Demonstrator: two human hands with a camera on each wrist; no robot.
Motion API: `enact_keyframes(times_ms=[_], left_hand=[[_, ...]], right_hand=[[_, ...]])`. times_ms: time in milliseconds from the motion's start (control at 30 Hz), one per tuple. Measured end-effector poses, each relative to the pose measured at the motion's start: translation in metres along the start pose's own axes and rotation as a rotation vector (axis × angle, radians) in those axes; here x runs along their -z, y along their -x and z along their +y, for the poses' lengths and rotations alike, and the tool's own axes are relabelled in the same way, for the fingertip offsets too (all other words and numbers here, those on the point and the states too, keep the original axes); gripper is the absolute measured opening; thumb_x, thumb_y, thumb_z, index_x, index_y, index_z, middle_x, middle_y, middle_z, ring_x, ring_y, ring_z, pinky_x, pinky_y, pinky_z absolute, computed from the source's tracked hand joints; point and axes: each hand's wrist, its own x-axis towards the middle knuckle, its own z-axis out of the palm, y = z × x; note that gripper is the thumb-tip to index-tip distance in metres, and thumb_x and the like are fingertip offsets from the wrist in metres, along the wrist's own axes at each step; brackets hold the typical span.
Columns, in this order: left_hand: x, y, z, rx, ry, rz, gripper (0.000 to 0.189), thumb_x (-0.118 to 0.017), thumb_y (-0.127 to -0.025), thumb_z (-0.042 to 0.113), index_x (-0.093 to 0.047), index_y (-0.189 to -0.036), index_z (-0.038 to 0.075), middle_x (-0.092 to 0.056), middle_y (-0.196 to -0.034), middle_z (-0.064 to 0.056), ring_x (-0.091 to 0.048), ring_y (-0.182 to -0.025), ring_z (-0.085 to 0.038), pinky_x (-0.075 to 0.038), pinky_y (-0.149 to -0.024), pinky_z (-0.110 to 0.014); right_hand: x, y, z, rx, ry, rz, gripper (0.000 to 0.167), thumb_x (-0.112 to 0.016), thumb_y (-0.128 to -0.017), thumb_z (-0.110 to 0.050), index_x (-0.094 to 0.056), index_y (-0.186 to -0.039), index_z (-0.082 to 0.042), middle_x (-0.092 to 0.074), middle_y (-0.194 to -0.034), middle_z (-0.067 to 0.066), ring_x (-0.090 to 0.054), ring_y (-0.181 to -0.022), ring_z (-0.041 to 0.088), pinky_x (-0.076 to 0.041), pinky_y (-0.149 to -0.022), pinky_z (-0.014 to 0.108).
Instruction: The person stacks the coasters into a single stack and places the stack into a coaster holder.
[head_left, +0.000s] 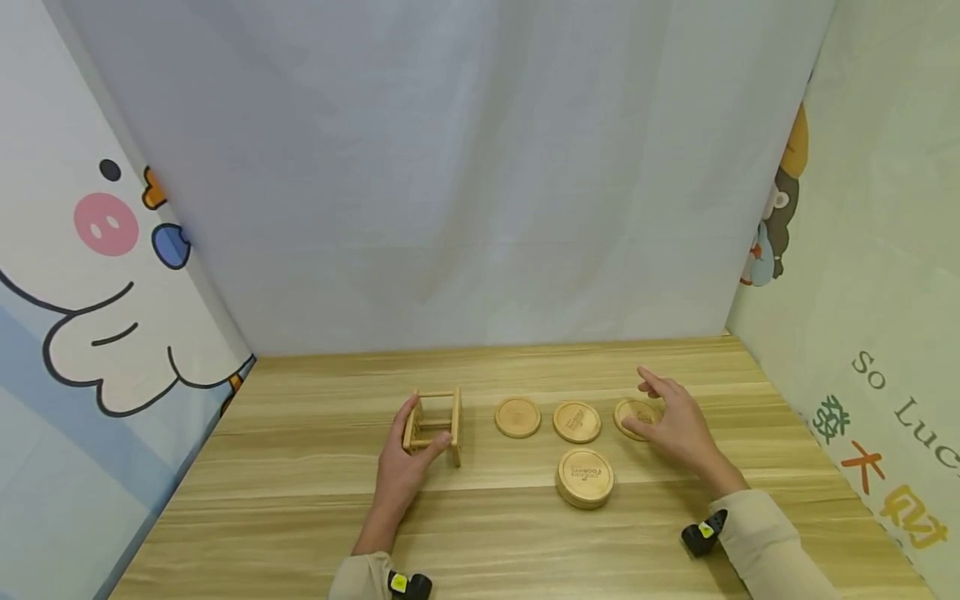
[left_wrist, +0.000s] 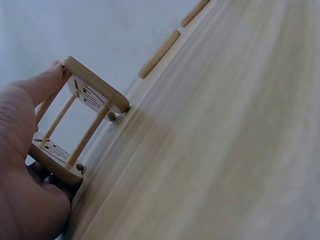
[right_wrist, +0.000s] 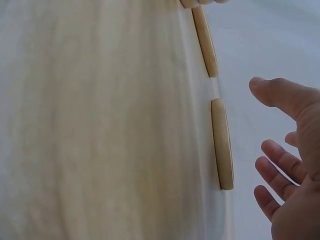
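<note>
My left hand (head_left: 399, 475) holds a small wooden coaster rack (head_left: 457, 429), thumb on its near right side and fingers along the left. In the left wrist view the rack (left_wrist: 95, 82) shows slotted side panels joined by round rods, its lower edges at the tabletop. Three round wooden coasters lie in a row: a left one (head_left: 517, 417), a middle one (head_left: 576, 422) and a right one (head_left: 626, 412). Over the right coaster, partly hiding it, my right hand (head_left: 681, 429) hovers with thumb and fingers spread. The right wrist view has this hand (right_wrist: 300, 145) holding nothing.
A short stack of coasters (head_left: 585, 479) with printed lettering stands nearer than the row. The wooden table (head_left: 300, 467) meets a pale cloth backdrop (head_left: 450, 208) behind, with printed cartoon panels at left (head_left: 75, 350) and right (head_left: 847, 317).
</note>
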Motion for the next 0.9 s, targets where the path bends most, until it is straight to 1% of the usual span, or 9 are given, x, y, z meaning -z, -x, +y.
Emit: enact_keyframes(times_ms=[333, 600, 900], left_hand=[[0.0, 0.0, 0.001, 0.001, 0.006, 0.003, 0.089, -0.086, -0.1, 0.027, -0.037, -0.174, 0.023, -0.03, -0.179, -0.021, -0.034, -0.161, -0.052, -0.034, -0.125, -0.072], [0.0, 0.0, 0.001, 0.003, 0.001, 0.001, 0.089, -0.086, -0.1, 0.027, -0.037, -0.175, 0.024, -0.029, -0.18, -0.021, -0.033, -0.161, -0.052, -0.033, -0.124, -0.073], [0.0, 0.0, -0.001, -0.007, 0.019, -0.002, 0.09, -0.086, -0.1, 0.025, -0.036, -0.175, 0.023, -0.03, -0.179, -0.021, -0.034, -0.16, -0.052, -0.035, -0.124, -0.072]], right_hand=[[-0.002, -0.002, 0.003, -0.032, -0.003, -0.056, 0.091, -0.097, -0.088, -0.016, -0.049, -0.161, 0.009, -0.068, -0.132, 0.029, -0.063, -0.123, 0.05, -0.052, -0.102, 0.069], [-0.004, -0.001, 0.008, -0.032, -0.007, -0.069, 0.09, -0.096, -0.087, -0.016, -0.05, -0.159, 0.01, -0.069, -0.131, 0.031, -0.064, -0.122, 0.053, -0.052, -0.103, 0.07], [-0.005, -0.001, 0.013, -0.039, -0.004, -0.085, 0.093, -0.098, -0.084, -0.016, -0.05, -0.159, 0.011, -0.069, -0.132, 0.033, -0.061, -0.126, 0.056, -0.046, -0.111, 0.072]])
